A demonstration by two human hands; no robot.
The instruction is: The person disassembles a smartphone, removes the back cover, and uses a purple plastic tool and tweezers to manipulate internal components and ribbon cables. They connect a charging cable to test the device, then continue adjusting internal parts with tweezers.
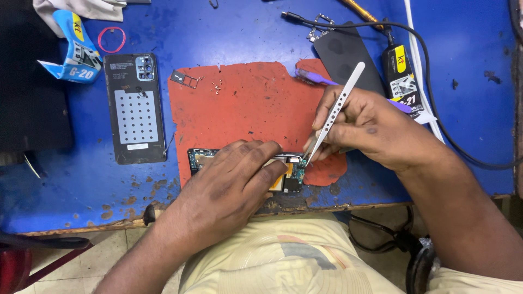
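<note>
An opened phone [199, 159] with its circuit board bare lies on a red mat [250, 106] near the table's front edge. My left hand [231, 182] lies flat on top of it, fingers pressing it down and hiding most of it. My right hand [370, 128] grips metal tweezers [335, 111] like a pen. Their tips touch the phone's right end beside my left fingertips.
The phone's black back cover [135, 109] lies inside up at the left on the blue table [81, 185]. A SIM tray [184, 79] and small screws [217, 85] rest on the mat's top edge. Glue tubes [76, 51], a red rubber band [111, 39], a black panel [346, 54], a purple tool [316, 78] and cables [436, 114] lie around.
</note>
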